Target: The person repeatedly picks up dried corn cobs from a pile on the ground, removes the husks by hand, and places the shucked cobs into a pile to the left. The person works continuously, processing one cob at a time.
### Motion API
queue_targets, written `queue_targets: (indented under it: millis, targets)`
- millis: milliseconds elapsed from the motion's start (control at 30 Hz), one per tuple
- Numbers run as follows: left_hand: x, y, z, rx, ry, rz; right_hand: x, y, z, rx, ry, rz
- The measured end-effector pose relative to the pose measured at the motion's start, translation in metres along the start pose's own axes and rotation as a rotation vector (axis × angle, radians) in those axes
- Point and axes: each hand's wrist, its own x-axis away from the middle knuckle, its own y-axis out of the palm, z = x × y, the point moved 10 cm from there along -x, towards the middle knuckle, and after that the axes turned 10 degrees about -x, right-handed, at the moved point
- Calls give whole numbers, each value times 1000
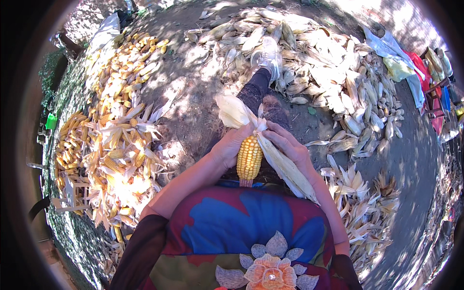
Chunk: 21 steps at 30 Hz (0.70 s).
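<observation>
A yellow ear of corn point(250, 157) points its tip towards my lap, its kernels bare. Pale husk leaves point(286, 165) are spread from its base, one up to the left and one hanging down to the right. My left hand point(232, 145) grips the ear and the husk near the base, thumb on top. My right hand point(290, 141) has its fingers on the husk at the base, on the other side. The fingertips of both hands are partly hidden by the husk.
Unhusked ears point(333, 69) form a large pile ahead and to the right. Ears with peeled-back husks point(119, 159) and bare ears point(125, 69) lie at the left. Loose husks point(366, 206) are heaped at the right. A small stool point(74, 194) stands at the far left.
</observation>
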Motion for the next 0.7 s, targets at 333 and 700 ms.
queue_targets:
  millis: [333, 700]
  targets:
    - [8, 20, -19, -291, -198, -150, -8, 5, 26, -1098, 332, 178]
    - [16, 76, -14, -195, -172, -259, -1, -12, 20, -1799, 361, 634]
